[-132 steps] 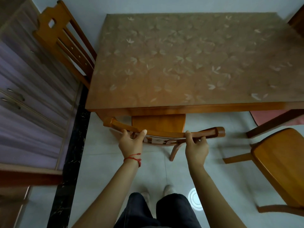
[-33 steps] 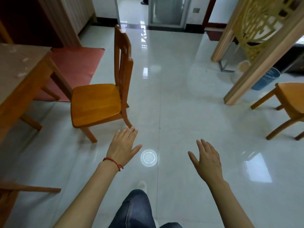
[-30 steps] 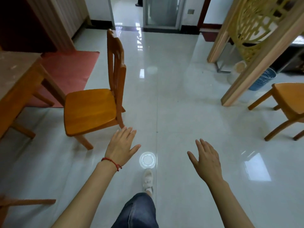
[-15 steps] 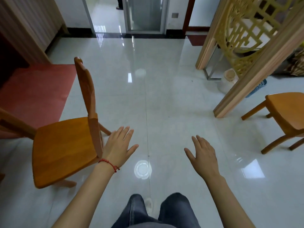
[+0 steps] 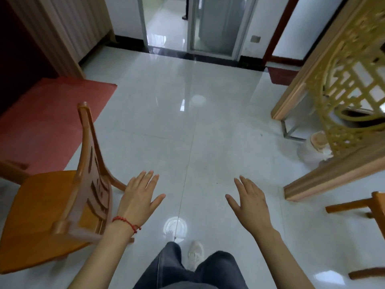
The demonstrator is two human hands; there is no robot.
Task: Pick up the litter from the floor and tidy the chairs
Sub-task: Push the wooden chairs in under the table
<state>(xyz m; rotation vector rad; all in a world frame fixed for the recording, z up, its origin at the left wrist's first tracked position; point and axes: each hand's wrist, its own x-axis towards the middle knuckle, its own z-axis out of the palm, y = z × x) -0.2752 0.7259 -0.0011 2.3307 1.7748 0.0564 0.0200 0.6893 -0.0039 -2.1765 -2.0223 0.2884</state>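
I see my left hand (image 5: 140,202) flat and empty just right of the chair (image 5: 62,213) back; my right hand (image 5: 251,202) is spread, empty, well apart.

Glossy pale tile floor (image 5: 208,130) with light glare on it, red rug (image 5: 48,122) off to the left by a ribbed wood panel (image 5: 68,28). Glass door (image 5: 216,24) at the far end, white walls, carved gold screen (image 5: 350,97) on the right.
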